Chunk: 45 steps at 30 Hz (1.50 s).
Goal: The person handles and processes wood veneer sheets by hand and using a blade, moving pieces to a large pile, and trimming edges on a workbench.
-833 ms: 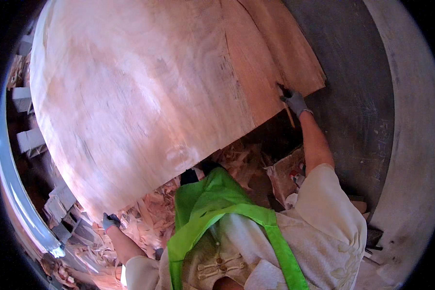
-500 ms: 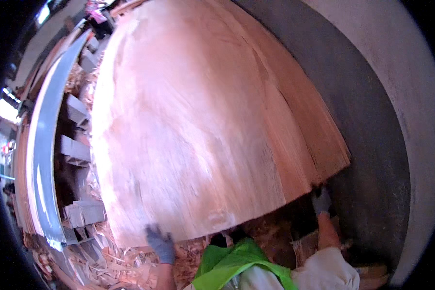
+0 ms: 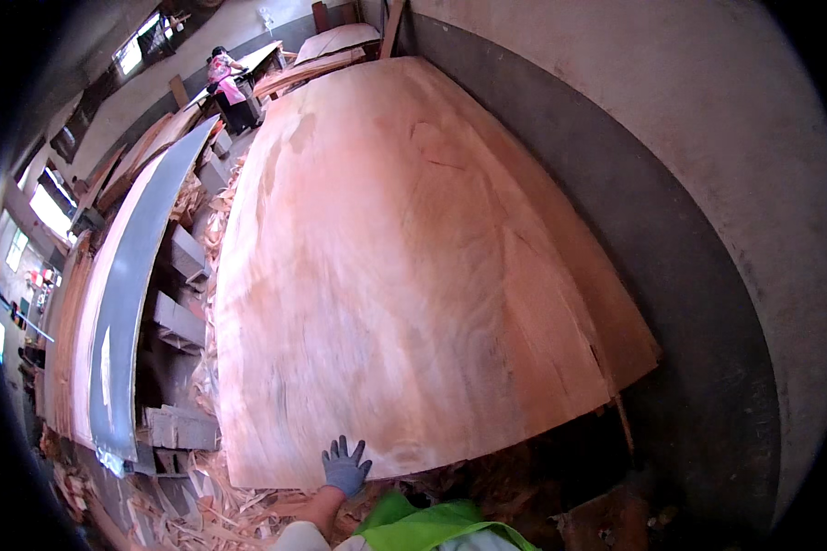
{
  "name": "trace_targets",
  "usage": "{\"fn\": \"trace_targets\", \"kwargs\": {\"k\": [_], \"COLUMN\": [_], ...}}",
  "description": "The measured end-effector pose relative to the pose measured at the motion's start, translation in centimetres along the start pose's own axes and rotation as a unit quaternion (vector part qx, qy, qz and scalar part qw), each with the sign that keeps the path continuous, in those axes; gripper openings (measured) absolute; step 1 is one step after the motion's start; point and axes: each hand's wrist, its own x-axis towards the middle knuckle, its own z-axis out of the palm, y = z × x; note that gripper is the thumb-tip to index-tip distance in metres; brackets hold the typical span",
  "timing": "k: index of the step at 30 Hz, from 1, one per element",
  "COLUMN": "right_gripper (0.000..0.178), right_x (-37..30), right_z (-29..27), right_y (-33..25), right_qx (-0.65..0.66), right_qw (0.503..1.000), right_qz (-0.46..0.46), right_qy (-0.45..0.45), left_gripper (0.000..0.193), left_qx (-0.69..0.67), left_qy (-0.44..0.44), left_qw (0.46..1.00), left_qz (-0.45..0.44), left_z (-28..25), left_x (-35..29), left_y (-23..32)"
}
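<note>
A large, thin sheet of pale reddish wood veneer (image 3: 368, 275) lies on top of further sheets, stretching away from me. My left hand (image 3: 346, 470), in a grey glove, rests flat on its near edge with the fingers spread. It grips nothing. My right hand is out of the picture. At the near right corner, where a lower sheet (image 3: 629, 354) sticks out from under the top one, a narrow wood strip (image 3: 624, 424) hangs down from the edge.
To the left, a long grey-blue panel (image 3: 124, 312) stands beside concrete blocks (image 3: 180, 323). Veneer scraps (image 3: 207, 505) litter the floor. A grey-and-white wall (image 3: 698, 239) curves along the right. In the far left background, a person in pink (image 3: 225, 78) stands by another table.
My left hand has shifted right along the near edge and now lies flat. My right hand has left the sheet's right corner and gone out of view. My view has tilted up.
</note>
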Motion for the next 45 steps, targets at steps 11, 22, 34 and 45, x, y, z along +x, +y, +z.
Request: {"fn": "trace_targets", "kwargs": {"k": [11,22,34,45], "right_gripper": [0.035,0.036,0.034,0.034], "right_x": [7.9,3.4,-3.3,-15.4], "right_z": [-10.7,-11.0,2.8,-1.0], "right_y": [5.1,-2.0,-17.8,-15.2], "right_qx": [-0.036,0.052,0.520,0.380], "right_qw": [0.999,0.991,0.824,0.904], "right_qz": [-0.028,-0.109,0.017,-0.106], "right_qy": [0.014,-0.056,-0.226,-0.163], "left_gripper": [0.059,0.057,0.050,0.051], "left_qx": [0.018,0.007,0.020,0.038], "left_qy": [-0.077,-0.090,-0.049,0.017], "left_qw": [0.997,0.996,0.997,0.997], "left_qz": [-0.017,0.000,0.058,0.060], "left_z": [-1.0,-2.5,-4.7,-3.6], "left_x": [0.7,0.9,1.1,0.1], "left_y": [-0.1,-0.7,-1.1,-2.1]}}
